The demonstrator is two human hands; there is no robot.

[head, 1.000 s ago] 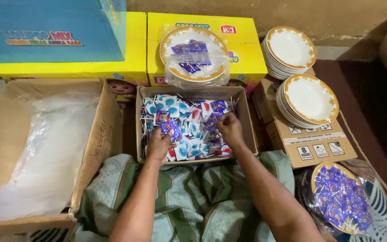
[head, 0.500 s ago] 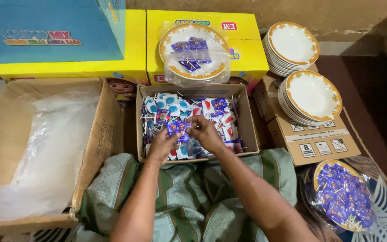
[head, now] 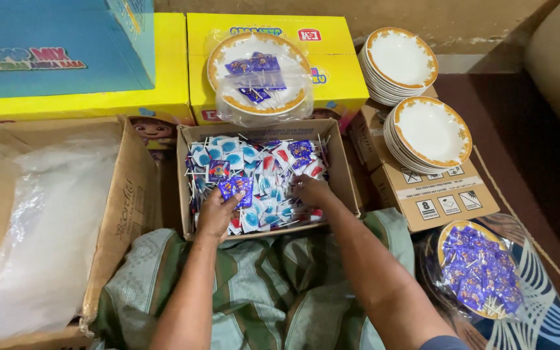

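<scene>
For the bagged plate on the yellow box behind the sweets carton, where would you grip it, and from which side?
Probably by the near rim of the bagged plate, coming from the front over the sweets carton. The plate lies flat on the yellow box, with its near edge overhanging towards the carton, so fingers could slip beneath there. The loose plastic looks slippery, so pinch the rim through it, not the bag alone.

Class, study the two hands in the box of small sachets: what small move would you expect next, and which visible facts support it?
Probably the left hand lifts its purple sachets out of the cardboard box. It already grips a few above the pile, while the right hand is digging among the loose ones, and a plate holding similar purple sachets sits just behind.
</scene>
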